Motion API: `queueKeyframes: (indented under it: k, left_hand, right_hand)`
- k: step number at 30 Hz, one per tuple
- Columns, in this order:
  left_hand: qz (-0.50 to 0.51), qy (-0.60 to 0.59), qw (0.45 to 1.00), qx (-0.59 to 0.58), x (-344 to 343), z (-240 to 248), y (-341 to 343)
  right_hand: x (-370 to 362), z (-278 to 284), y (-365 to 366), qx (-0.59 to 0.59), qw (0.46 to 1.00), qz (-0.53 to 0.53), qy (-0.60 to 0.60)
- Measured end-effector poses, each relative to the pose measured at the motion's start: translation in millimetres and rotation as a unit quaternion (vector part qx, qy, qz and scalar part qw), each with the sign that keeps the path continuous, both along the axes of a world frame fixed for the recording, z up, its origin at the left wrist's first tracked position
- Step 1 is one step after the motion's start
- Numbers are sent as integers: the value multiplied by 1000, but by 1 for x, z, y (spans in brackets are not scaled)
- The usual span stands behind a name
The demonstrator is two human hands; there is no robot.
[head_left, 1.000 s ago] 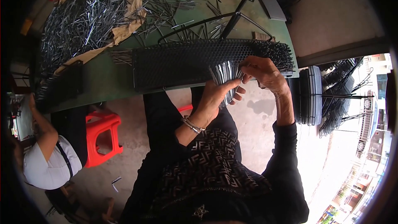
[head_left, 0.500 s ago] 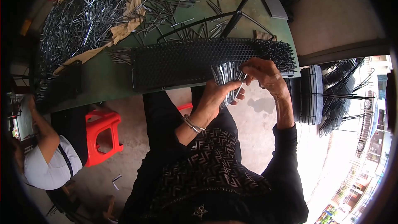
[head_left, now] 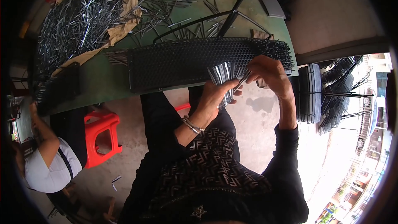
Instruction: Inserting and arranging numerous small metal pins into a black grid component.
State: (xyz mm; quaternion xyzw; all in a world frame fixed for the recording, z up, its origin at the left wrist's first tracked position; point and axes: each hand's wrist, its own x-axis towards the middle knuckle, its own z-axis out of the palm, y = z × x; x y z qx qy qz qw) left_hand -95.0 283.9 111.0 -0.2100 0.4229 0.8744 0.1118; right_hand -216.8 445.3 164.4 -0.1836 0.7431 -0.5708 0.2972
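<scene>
A fanned bundle of thin metal rods [head_left: 222, 73] is gripped in my left hand [head_left: 210, 96], thumb across the front. My right hand [head_left: 271, 76] is at the bundle's right side, fingers pinched on one or more rods [head_left: 243, 80] that slant away from the rest; the exact number is unclear. Both hands are in front of a black honeycomb-mesh rack [head_left: 178, 59] at the table's near edge. Toward the rack's right end, many dark rods [head_left: 275, 50] stand packed in its holes.
A large heap of metal rods [head_left: 85, 20] lies on brown paper [head_left: 132, 12] at the left of the green table [head_left: 99, 85], with more scattered behind the rack. A black bar frame [head_left: 228, 24] rises over it. A red stool [head_left: 101, 137] and a seated person [head_left: 52, 168] are at left.
My right hand has shifted slightly right, drawing the pinched rods out from the bundle's side. My left hand keeps its grip on the bundle in nearly the same place.
</scene>
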Motion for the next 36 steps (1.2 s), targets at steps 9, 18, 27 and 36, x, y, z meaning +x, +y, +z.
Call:
queueKeyframes:
  k: [9,18,27,36]
  left_hand:
    - [34,-15,996,76,0,-9,1]
    - [12,-5,997,72,3,-9,5]
    - [33,-8,997,76,4,-9,7]
    - [34,4,997,69,5,-2,8]
  right_hand:
    - [-32,-8,0,70,921,-245,295]
    - [-48,-29,-3,117,902,-231,346]
    - [-64,-44,-5,260,818,-176,483]
    - [-71,-42,-11,279,785,-90,545]
